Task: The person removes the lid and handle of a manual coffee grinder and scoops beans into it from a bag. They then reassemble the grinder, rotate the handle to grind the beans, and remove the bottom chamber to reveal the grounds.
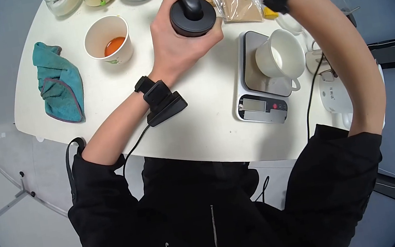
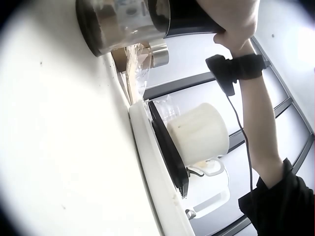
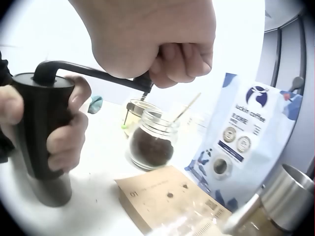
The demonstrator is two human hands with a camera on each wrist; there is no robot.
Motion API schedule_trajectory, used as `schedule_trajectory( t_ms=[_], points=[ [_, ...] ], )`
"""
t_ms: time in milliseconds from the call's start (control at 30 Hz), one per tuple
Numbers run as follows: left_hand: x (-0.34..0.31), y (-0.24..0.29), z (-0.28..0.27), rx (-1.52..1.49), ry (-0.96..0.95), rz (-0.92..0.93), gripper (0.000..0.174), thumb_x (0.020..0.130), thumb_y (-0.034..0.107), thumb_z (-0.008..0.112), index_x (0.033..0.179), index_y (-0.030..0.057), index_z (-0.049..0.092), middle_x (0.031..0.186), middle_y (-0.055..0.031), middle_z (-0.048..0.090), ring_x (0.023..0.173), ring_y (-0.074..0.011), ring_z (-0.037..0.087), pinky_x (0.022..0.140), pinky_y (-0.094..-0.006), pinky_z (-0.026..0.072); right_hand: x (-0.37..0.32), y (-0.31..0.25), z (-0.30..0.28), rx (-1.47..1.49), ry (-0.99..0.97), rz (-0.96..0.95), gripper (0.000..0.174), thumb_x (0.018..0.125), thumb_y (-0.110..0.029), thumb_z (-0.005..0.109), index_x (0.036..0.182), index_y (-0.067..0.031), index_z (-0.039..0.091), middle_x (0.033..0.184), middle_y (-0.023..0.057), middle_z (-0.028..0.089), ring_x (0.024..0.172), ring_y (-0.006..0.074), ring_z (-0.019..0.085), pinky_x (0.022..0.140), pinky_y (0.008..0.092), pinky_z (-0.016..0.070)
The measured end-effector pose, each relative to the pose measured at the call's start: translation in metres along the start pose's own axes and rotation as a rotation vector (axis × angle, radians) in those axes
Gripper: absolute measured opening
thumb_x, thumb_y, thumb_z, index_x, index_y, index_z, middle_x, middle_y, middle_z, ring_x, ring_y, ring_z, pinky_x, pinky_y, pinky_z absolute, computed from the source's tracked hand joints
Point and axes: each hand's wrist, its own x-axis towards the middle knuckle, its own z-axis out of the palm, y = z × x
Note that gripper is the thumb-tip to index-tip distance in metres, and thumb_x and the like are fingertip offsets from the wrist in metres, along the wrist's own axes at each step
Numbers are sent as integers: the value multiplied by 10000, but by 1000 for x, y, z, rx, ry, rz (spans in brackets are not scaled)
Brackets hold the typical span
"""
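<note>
A black hand coffee grinder (image 1: pixel 195 24) stands on the white table, a crank arm across its top. Around its body wraps my left hand (image 1: pixel 171 50), with the fingers curled on the black barrel in the right wrist view. My right hand (image 3: pixel 157 44) grips the end of the crank (image 3: pixel 98 73); in the head view it is mostly cut off at the top. The grinder's lower part (image 2: pixel 130 24) looks see-through in the left wrist view. To the left is a paper cup (image 1: pixel 94 39) holding reddish-orange liquid.
At right, a white cup (image 1: pixel 294 51) sits on a digital scale (image 1: pixel 253 81). A teal cloth (image 1: pixel 59 83) lies far left. Behind are jars, one with dark contents (image 3: pixel 151 147), a brown packet (image 3: pixel 162 191), a blue coffee bag (image 3: pixel 241 132) and a metal cup (image 3: pixel 290 194).
</note>
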Motion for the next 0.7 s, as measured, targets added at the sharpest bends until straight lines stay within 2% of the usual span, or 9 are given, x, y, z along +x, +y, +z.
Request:
schedule_trajectory(
  t_ms=[100,167,233,300,367,433,533,633,700],
  points=[
    [-1,1,1,-9,32,1,500,665,177,824,1055,17,556,839,-49,669,763,-105,630,734,-256,518,-38,21,-4,-144,-14,103,233,944,-219,455,895,6,496,558,183,572,500,370,584,468,457,455],
    [0,1,2,-16,58,-3,500,661,179,822,1050,12,557,850,-66,678,781,-112,644,744,-258,525,-62,12,-24,-177,-177,236,238,943,-222,449,891,5,499,566,184,575,522,370,592,487,463,462],
    [-1,-1,3,-21,58,32,504,657,177,823,1055,15,559,855,-65,680,776,-113,643,751,-260,527,-103,30,-2,-242,167,-44,120,810,-116,595,905,-79,531,473,72,467,407,236,502,417,379,384],
    [-1,-4,2,-21,74,43,506,656,176,823,1057,17,560,857,-64,682,773,-113,642,754,-262,528,-133,9,-13,-228,100,-35,87,821,-120,603,854,-77,536,477,66,457,423,238,507,433,396,393],
    [-1,-4,1,-38,64,58,511,656,172,824,1067,19,562,865,-66,687,777,-114,643,758,-266,531,-149,-17,-25,-116,65,-150,126,769,-132,655,797,-89,540,508,55,479,447,226,524,434,378,399],
    [-2,-5,2,-47,41,70,513,656,170,825,1071,20,563,869,-66,689,779,-114,644,760,-268,532,-145,-48,-32,13,56,-233,157,733,-154,681,752,-105,533,533,43,494,465,208,531,439,352,409],
    [-2,-11,-1,-177,23,-80,531,650,162,832,1091,30,568,879,-68,696,783,-116,647,755,-276,536,-116,-79,-21,108,185,-346,200,731,-209,690,749,-112,516,538,30,496,459,189,521,429,326,389],
    [-9,9,-6,-401,32,-194,510,654,161,828,1073,30,570,863,-65,690,768,-115,640,748,-273,532,-70,-100,-11,76,183,-368,218,795,-245,675,787,-104,508,512,42,486,440,204,516,420,316,372],
    [-7,3,-6,-253,16,-61,495,657,160,826,1061,30,571,853,-62,686,758,-114,636,742,-271,529,-37,-99,-1,65,199,-362,186,876,-236,617,841,-90,507,503,80,487,433,246,517,431,343,392]
  ],
)
